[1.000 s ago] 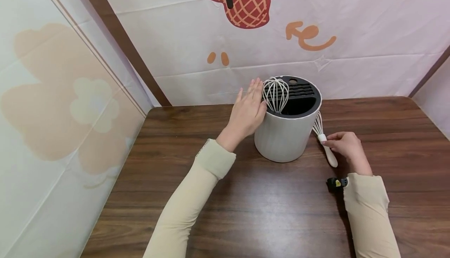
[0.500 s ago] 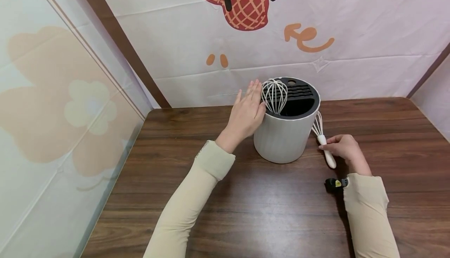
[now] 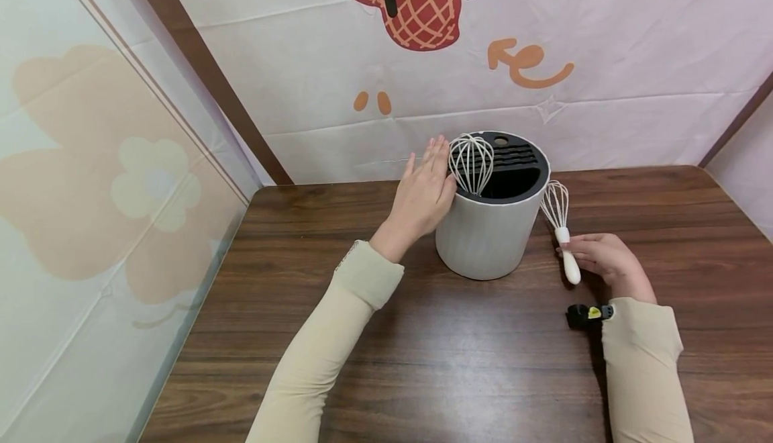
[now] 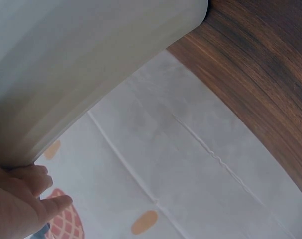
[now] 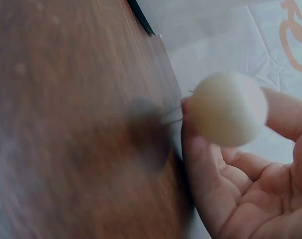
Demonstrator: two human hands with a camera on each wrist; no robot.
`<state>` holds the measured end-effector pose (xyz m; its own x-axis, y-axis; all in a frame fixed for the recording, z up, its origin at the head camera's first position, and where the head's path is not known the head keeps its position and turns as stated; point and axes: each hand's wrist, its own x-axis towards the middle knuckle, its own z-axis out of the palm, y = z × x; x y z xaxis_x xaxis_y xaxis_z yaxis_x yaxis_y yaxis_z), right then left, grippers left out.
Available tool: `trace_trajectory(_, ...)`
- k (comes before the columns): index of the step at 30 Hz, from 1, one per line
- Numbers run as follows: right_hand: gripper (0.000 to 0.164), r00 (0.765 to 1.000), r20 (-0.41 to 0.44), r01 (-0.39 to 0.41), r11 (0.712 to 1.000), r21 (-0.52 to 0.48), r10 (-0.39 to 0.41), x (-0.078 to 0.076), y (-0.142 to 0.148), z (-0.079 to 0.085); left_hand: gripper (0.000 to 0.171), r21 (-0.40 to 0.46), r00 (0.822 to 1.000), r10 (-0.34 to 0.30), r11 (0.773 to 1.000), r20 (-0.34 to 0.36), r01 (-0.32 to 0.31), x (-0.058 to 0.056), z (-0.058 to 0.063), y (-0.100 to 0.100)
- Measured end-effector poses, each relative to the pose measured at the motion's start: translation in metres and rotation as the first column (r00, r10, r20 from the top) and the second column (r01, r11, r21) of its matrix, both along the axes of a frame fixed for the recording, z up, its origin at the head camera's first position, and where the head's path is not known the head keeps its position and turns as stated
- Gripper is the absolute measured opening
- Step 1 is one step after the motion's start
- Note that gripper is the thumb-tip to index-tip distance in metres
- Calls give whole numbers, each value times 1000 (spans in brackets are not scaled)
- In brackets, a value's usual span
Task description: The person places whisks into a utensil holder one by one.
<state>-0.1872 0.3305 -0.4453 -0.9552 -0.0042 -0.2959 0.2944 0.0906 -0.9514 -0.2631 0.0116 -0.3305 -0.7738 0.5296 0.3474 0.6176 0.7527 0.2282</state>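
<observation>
In the head view, a light grey cylindrical utensil holder point(image 3: 486, 238) with a black slotted top stands on the table. One whisk point(image 3: 472, 164) is in it, wire end up. My left hand point(image 3: 423, 194) lies with straight fingers against the holder's left side, near the rim; its fingers show at the rim in the left wrist view too. To the holder's right, my right hand point(image 3: 606, 262) pinches a second whisk point(image 3: 570, 265) by its white handle between thumb and fingers. In the right wrist view the round handle end point(image 5: 230, 109) faces the camera and hides most of the wires.
The dark wooden table point(image 3: 483, 362) reaches back to a white printed cloth point(image 3: 302, 47) behind the holder. Another printed cloth point(image 3: 54, 228) hangs at the left. A black strap device point(image 3: 586, 315) is at my right wrist.
My right hand has shifted a little to the right with the second whisk, whose wires now show fully beside the holder. My left hand has stayed in place.
</observation>
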Motion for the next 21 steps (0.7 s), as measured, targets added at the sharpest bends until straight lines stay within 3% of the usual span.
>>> trace_trajectory(3, 26, 1000, -1, -1, 985, -170, 1, 1, 5, -2, 55, 0, 1000, 0, 1000, -3, 0, 0, 0, 0)
trace_trajectory(6, 28, 1000, 0, 5, 952, -305, -5, 1, 7, -3, 55, 9, 1000, -4, 1000, -9, 4, -1, -1, 0)
trace_trajectory(21, 27, 1000, 17, 27, 919, -393, -22, 1, 9, -3, 55, 34, 1000, -15, 999, -23, 16, -2, -1, 0)
